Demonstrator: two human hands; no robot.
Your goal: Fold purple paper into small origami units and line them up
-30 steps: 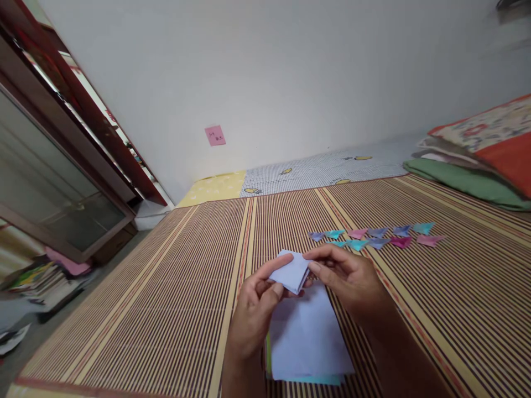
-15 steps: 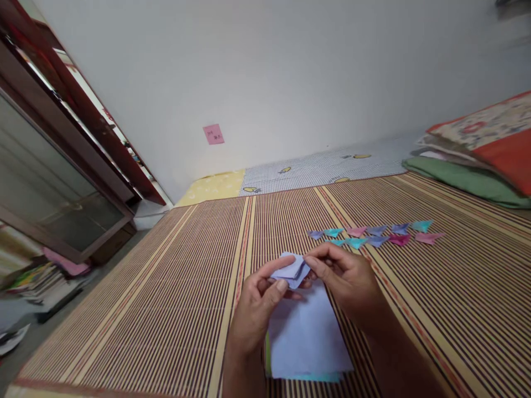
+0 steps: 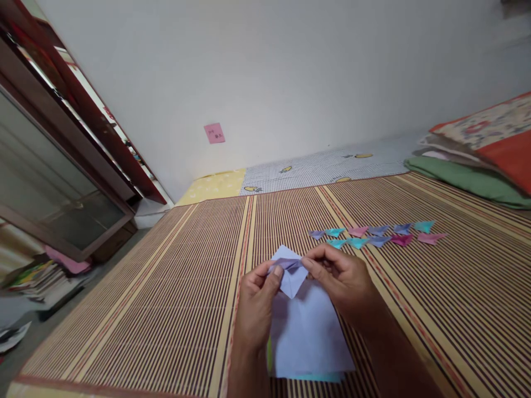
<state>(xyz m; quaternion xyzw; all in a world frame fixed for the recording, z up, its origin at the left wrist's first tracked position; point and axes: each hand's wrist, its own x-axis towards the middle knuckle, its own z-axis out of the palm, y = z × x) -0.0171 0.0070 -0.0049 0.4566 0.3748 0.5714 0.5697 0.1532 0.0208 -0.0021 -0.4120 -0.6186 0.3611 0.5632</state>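
Between both hands is a small folded sheet of lavender origami paper (image 3: 292, 282), partly opened into a diamond with a raised crease across its middle. My left hand (image 3: 258, 293) pinches its left corner between thumb and fingers. At the right corner my right hand (image 3: 342, 279) grips it the same way. Beneath the hands lies a stack of square paper (image 3: 313, 337), lavender on top, with turquoise and green edges showing. Beyond my right hand, several small folded paper pieces (image 3: 378, 241) in blue, turquoise and pink stand in two rows.
A striped mat (image 3: 178, 287) covers the bed. Folded bedding, a green cloth (image 3: 464, 179) and a floral-and-orange cushion (image 3: 498, 135) are piled at the right. A pink note (image 3: 214, 133) sticks to the wall. Stacked books (image 3: 33, 279) stand low at the left, near a glass-paned door (image 3: 53, 182).
The folded paper has been spread from a compact flat packet into a diamond, its lower point now facing me. The left hand has shifted slightly to the right; both hands still hold the paper.
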